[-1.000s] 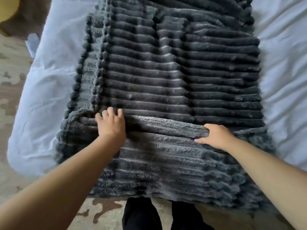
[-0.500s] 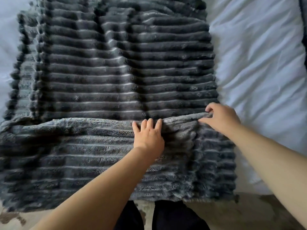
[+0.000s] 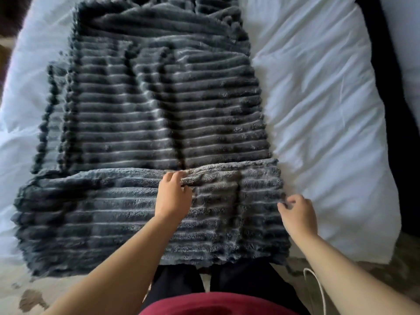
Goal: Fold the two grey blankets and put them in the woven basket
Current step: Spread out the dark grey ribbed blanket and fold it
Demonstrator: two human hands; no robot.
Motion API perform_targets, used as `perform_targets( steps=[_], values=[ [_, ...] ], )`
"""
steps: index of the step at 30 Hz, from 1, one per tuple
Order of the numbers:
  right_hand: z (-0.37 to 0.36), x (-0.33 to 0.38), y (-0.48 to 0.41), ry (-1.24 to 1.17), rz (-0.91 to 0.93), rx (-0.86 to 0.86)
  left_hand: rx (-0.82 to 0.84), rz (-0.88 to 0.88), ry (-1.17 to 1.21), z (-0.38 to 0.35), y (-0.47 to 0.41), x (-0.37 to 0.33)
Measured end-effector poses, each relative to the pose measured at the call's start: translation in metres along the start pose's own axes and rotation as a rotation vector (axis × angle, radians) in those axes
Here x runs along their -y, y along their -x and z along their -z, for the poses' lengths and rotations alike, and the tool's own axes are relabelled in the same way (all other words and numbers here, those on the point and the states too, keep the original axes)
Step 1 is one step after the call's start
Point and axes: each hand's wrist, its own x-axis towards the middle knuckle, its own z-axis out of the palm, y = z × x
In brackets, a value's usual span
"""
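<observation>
A dark grey ribbed blanket [image 3: 159, 114] lies spread on the white bed, its near end folded back over itself into a band. My left hand [image 3: 173, 194] rests on that band and pinches its folded edge near the middle. My right hand [image 3: 297, 214] sits at the blanket's right side edge, fingers curled and pinching the fabric there. A second blanket and the woven basket are not in view.
White bedding [image 3: 322, 123] surrounds the blanket on both sides. A dark strip [image 3: 384, 64] runs along the bed's right. Patterned floor [image 3: 29, 296] shows at the near edge, with my dark trousers and a thin white cord [image 3: 318, 289] below.
My right hand has come back from the fold's right end to the blanket's side edge, lower down. My left hand has curled its fingers onto the fold. The view has tilted to show more bed.
</observation>
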Motion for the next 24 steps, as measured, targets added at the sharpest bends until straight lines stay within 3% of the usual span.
perform_targets(
  steps=[4,9,13,15,17,19,22,24],
  values=[
    [-0.027,-0.005,0.031,-0.167,-0.172,0.313,-0.003,0.437,0.237,-0.004,0.043,0.027],
    [-0.063,-0.010,0.068,-0.362,-0.411,0.679,0.026,0.848,0.418,-0.031,0.096,0.092],
    [-0.102,-0.014,0.094,-0.460,-0.608,0.905,-0.022,1.179,0.920,-0.049,0.113,0.132],
    [-0.124,-0.017,0.104,-0.573,-0.721,0.962,-0.071,1.243,1.186,-0.052,0.112,0.150],
    [-0.146,-0.020,0.113,-0.780,-0.839,0.906,-0.157,1.215,1.415,-0.054,0.106,0.167],
    [-0.166,-0.021,0.117,-1.074,-0.929,0.734,-0.260,1.190,1.563,-0.054,0.100,0.187],
    [-0.190,-0.020,0.116,-1.476,-0.972,0.464,-0.357,1.193,1.710,-0.047,0.093,0.221],
    [-0.196,-0.020,0.116,-1.629,-0.953,0.346,-0.387,1.074,1.899,-0.036,0.087,0.245]
  ],
)
